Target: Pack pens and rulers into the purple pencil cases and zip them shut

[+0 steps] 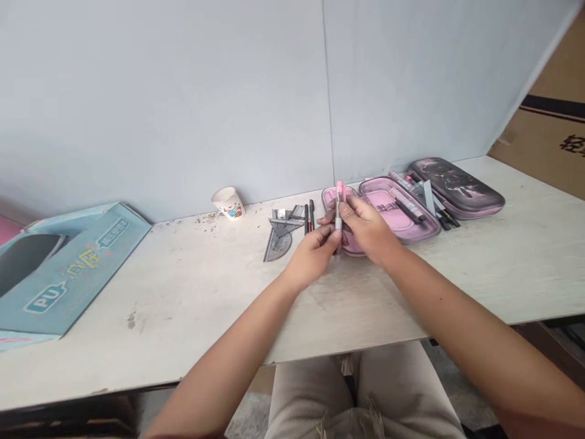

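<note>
Upright between both hands is a slim pen [339, 190] with a pink top end and a clear or greyish barrel. My left hand [315, 250] has its fingers closed around the lower part. My right hand [365, 222] pinches it higher up, thumb against the barrel. Just behind the hands lies an open pink pencil case [375, 198], one half partly covered by them. Markers [407, 204] rest on its right half. Left of my left hand are two dark pens [306, 218], beside grey rulers and a protractor [278, 244].
A dark pencil case [457, 183] lies shut at the right, with several pens and a grey ruler [428, 198] beside it. A paper cup [228, 203] stands near the wall. At the left lies a blue box [86, 262]; a brown carton [543, 140] is at far right.
</note>
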`<state>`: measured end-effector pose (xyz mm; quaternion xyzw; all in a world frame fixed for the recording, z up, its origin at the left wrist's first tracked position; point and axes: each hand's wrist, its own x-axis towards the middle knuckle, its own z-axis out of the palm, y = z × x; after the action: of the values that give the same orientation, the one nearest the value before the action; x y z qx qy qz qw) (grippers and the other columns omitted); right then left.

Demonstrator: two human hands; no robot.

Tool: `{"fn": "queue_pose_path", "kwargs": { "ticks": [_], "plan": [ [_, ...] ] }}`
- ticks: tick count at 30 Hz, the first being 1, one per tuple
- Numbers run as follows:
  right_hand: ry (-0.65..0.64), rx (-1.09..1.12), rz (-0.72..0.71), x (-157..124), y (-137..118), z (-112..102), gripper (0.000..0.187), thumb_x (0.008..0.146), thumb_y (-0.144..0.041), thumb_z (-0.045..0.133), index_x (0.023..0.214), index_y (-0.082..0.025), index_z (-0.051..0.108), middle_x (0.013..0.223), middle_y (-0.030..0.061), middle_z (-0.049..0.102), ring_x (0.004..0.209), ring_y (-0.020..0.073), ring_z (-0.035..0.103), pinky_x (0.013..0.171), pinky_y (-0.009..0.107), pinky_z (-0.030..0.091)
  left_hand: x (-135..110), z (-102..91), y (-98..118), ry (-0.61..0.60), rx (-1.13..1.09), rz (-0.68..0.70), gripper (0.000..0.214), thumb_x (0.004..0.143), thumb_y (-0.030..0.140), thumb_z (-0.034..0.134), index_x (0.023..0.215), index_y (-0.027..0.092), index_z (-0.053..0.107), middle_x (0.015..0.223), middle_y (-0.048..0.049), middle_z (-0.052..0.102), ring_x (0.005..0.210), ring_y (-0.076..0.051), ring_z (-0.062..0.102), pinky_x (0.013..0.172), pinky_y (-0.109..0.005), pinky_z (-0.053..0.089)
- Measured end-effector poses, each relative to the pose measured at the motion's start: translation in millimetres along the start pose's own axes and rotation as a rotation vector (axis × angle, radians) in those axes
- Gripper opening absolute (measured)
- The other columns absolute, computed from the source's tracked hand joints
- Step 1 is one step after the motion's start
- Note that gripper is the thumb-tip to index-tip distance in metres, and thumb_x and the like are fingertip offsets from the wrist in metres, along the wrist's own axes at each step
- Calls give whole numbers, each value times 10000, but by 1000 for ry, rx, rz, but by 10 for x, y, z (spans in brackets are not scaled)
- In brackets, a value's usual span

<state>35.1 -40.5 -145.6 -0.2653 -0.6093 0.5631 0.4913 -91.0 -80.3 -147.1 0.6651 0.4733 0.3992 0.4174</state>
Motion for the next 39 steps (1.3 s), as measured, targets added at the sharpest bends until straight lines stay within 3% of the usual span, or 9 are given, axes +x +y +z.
{"fn": "queue_pose_path", "kwargs": {
  "ticks": [4, 9, 14, 18, 21, 25, 32, 35, 39],
  "plan": [
    [182, -518, -257, 1, -167, -236, 253, 873, -416, 387, 967, -215, 508, 902, 47, 632, 872, 185, 581, 768, 332, 439, 360, 191, 166, 112, 304, 146, 185, 835, 273, 428, 821, 151, 566, 768, -19, 581, 733, -134, 518, 702, -272, 426],
    [364, -1034, -402, -61, -63, -827, 242, 880, -354, 348, 941, -194, 520, 941, 102, 588, 941, 240, 509, 834, 375, 385, 856, 629, 197, 141, 559, 274, 158, 787, 146, 413, 792, 148, 571, 861, -69, 606, 828, -174, 548, 776, -317, 446],
    [452, -1313, -191, -41, 141, -1202, 314, 879, -367, 324, 905, -145, 545, 920, 155, 566, 951, 290, 469, 809, 409, 360, 1176, 987, 24, 24, 819, 168, 210, 801, 166, 382, 826, 124, 587, 879, -117, 611, 857, -223, 555, 776, -370, 445],
    [444, -1416, 15, -16, 171, -1253, 339, 863, -343, 354, 943, -92, 569, 961, 202, 562, 968, 325, 458, 805, 444, 341, 1195, 1018, 12, -108, 973, 103, 270, 810, 227, 406, 977, 122, 590, 1003, -142, 592, 970, -270, 534, 855, -444, 407],
    [436, -1458, 74, -30, 201, -1270, 335, 839, -315, 396, 967, -64, 578, 984, 224, 553, 993, 340, 446, 847, 484, 307, 1111, 906, 72, -135, 948, 128, 330, 827, 297, 421, 1100, 173, 559, 1117, -119, 560, 1081, -272, 485, 932, -476, 354],
    [435, -1517, 40, -77, 247, -1286, 342, 821, -337, 416, 972, -81, 587, 980, 223, 552, 981, 347, 441, 849, 525, 296, 886, 575, 111, -39, 853, 128, 308, 843, 310, 414, 1086, 203, 570, 1136, -86, 560, 1105, -236, 474, 955, -438, 350],
    [392, -1521, -71, -150, 218, -1173, 333, 829, -367, 400, 953, -130, 599, 955, 174, 554, 947, 317, 461, 790, 448, 354, 230, -456, -195, 205, 909, -9, 281, 841, 306, 412, 1035, 188, 578, 1046, -78, 581, 1030, -218, 506, 919, -414, 377],
    [329, -1515, -133, -112, 176, -976, 312, 839, -347, 386, 921, -141, 606, 937, 152, 560, 933, 295, 465, 791, 410, 358, 1, -775, -342, 277, 944, -98, 290, 838, 287, 405, 1056, 184, 566, 1060, -91, 579, 1032, -228, 502, 915, -419, 377],
    [123, -1540, -207, 42, 114, -469, 298, 855, -315, 366, 907, -147, 607, 934, 131, 569, 939, 270, 466, 817, 377, 348, -113, -839, -473, 324, 989, -118, 308, 843, 285, 396, 1098, 209, 550, 1106, -104, 555, 1051, -259, 479, 893, -455, 376]
  ]
}}
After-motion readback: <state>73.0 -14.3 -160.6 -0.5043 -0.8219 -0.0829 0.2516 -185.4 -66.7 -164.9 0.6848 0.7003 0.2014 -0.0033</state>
